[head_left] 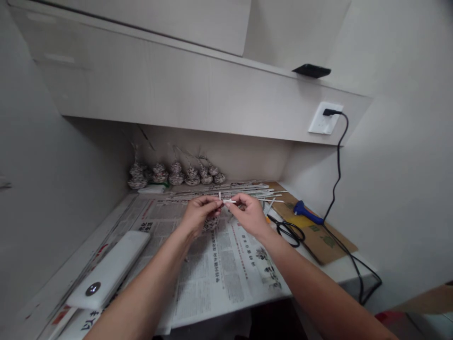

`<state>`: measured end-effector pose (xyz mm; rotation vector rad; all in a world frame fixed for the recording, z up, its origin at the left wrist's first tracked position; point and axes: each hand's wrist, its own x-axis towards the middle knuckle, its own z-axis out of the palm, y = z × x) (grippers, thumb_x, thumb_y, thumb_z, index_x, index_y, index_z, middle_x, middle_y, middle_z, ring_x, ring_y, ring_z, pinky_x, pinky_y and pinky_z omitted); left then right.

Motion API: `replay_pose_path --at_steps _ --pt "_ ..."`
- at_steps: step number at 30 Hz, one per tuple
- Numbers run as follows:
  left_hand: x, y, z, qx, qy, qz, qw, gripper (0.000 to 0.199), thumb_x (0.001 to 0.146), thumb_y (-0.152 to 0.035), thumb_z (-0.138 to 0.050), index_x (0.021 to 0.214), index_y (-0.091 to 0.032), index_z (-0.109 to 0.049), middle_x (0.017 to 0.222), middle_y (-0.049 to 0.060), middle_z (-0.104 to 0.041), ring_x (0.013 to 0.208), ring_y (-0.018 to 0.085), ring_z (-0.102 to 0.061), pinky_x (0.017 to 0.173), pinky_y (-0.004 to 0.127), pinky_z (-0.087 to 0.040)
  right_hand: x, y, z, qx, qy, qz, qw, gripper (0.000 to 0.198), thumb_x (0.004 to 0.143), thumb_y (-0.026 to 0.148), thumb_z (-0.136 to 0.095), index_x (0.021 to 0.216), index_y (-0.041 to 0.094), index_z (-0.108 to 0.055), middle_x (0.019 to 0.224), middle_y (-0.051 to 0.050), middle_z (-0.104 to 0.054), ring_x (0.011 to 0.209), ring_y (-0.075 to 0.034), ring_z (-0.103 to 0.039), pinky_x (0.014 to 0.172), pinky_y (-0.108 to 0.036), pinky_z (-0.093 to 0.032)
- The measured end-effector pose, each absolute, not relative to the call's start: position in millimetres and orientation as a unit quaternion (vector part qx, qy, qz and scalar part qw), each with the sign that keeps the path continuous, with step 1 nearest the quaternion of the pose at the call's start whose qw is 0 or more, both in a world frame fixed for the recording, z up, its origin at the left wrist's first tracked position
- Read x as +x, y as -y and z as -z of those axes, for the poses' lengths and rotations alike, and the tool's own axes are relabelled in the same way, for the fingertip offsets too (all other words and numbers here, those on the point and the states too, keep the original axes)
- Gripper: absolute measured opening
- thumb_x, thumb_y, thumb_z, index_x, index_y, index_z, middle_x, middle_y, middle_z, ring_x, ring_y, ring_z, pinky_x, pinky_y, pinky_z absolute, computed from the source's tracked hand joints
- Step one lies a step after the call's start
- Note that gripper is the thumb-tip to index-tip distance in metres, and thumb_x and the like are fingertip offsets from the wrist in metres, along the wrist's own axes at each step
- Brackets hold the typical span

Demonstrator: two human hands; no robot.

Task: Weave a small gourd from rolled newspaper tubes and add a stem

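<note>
My left hand (pixel 203 212) pinches a thin white rolled paper strip (pixel 229 201) between thumb and fingertips. My right hand (pixel 249 212) grips the same strip a little to the right, thumb and forefinger closed. A short white end sticks up beside the left fingertips. Beneath my left hand shows part of a small woven paper piece (pixel 210 224), mostly covered by the fingers. Just behind both hands lies a loose bundle of long rolled paper sticks (pixel 247 190). Black-handled scissors (pixel 290 233) rest to the right of my right wrist.
Newspaper (pixel 198 278) covers the table. Several woven paper gourds (pixel 176 174) line the back wall. A blue glue gun (pixel 307 213) lies on cardboard (pixel 329 241), its black cord running to a socket (pixel 324 118). A white oblong device (pixel 109 269) lies left. A low cabinet (pixel 184 89) overhangs the back.
</note>
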<state>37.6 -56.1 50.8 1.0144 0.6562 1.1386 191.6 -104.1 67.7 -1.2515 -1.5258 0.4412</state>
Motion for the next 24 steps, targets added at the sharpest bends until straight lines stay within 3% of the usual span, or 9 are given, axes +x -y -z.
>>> replay_pose_path --at_steps 3,6,9,12,16,24 --pt "39 55 -50 0.443 -0.295 -0.521 0.667 0.034 0.05 -0.032 -0.086 0.074 -0.014 -0.07 0.066 0.0 -0.068 0.053 0.007 -0.06 0.056 0.019 -0.051 187 108 -64 -0.519 0.644 -0.159 0.539 0.016 0.08 0.033 -0.063 0.075 0.018 -0.064 0.066 0.001 -0.063 0.056 -0.012 -0.053 0.054 -0.023 -0.042" --pt "39 55 -49 0.44 -0.295 -0.531 0.662 0.035 0.05 -0.033 -0.086 0.075 -0.014 -0.07 0.068 0.0 -0.069 0.053 0.008 -0.06 0.056 0.02 -0.052 185 113 -63 -0.503 0.678 -0.073 0.531 0.013 0.084 0.027 -0.059 0.078 0.019 -0.066 0.07 -0.001 -0.065 0.066 -0.016 -0.057 0.065 -0.027 -0.046" --pt "39 55 -49 0.455 -0.296 -0.533 0.649 0.036 0.05 -0.034 -0.086 0.075 -0.014 -0.071 0.068 0.0 -0.07 0.053 0.009 -0.061 0.057 0.022 -0.053 188 116 -68 -0.447 0.756 0.079 0.471 0.013 0.086 0.02 -0.055 0.084 0.02 -0.068 0.087 -0.006 -0.068 0.088 -0.021 -0.057 0.085 -0.035 -0.045" --pt "39 57 -49 0.492 -0.298 -0.53 0.623 0.034 0.053 -0.036 -0.085 0.076 -0.014 -0.071 0.066 0.0 -0.069 0.054 0.01 -0.061 0.058 0.022 -0.053 193 115 -77 -0.393 0.808 0.147 0.414 0.018 0.087 0.014 -0.05 0.086 0.021 -0.067 0.103 -0.008 -0.067 0.104 -0.024 -0.051 0.094 -0.038 -0.042" --pt "38 59 -49 0.541 -0.296 -0.529 0.583 0.033 0.059 -0.039 -0.082 0.079 -0.014 -0.072 0.067 0.002 -0.07 0.055 0.011 -0.061 0.056 0.022 -0.051 195 111 -86 -0.409 0.813 0.106 0.4 0.016 0.09 0.018 -0.05 0.085 0.022 -0.065 0.087 -0.005 -0.068 0.089 -0.021 -0.055 0.084 -0.034 -0.044" --pt "40 63 -51 0.583 -0.291 -0.513 0.559 0.024 0.063 -0.034 -0.079 0.076 -0.015 -0.073 0.067 0.003 -0.068 0.057 0.011 -0.059 0.055 0.021 -0.048 190 107 -85 -0.503 0.72 -0.02 0.477 0.007 0.084 0.024 -0.057 0.078 0.021 -0.06 0.07 0.001 -0.062 0.067 -0.014 -0.056 0.063 -0.025 -0.04"
